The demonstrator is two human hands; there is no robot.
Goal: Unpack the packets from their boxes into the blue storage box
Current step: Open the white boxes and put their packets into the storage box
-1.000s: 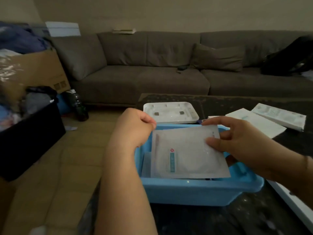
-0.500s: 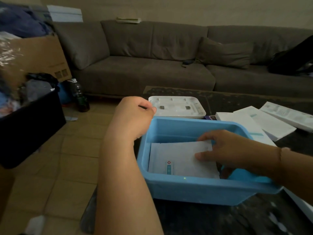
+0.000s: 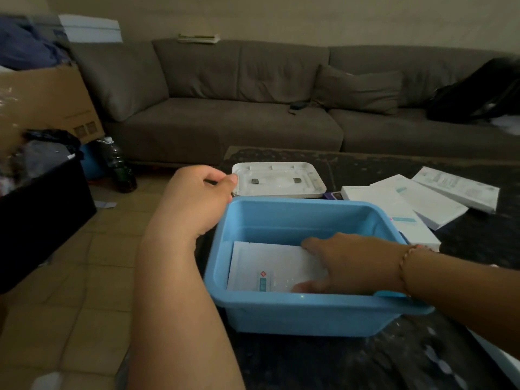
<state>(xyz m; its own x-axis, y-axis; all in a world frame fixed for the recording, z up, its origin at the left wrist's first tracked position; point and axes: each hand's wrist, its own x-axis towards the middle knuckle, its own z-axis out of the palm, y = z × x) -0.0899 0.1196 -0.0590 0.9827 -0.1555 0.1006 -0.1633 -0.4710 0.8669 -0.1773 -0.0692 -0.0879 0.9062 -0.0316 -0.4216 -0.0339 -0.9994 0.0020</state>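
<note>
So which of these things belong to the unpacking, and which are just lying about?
In use: blue plastic storage box; white flat packet; flat white cardboard boxes; right hand.
Lying about: white plastic lid; brown fabric sofa; dark plastic bottle.

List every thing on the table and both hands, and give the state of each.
blue storage box: upright, open, packets inside.
top packet: flat in the box, under the right hand.
right hand: inside the box, fingers resting on the packet.
left hand: beside the box's left rim, fingers curled; cannot tell if it holds anything.
white lid: lying behind the box.
white packet boxes: lying flat, overlapping, right of the box.
</note>
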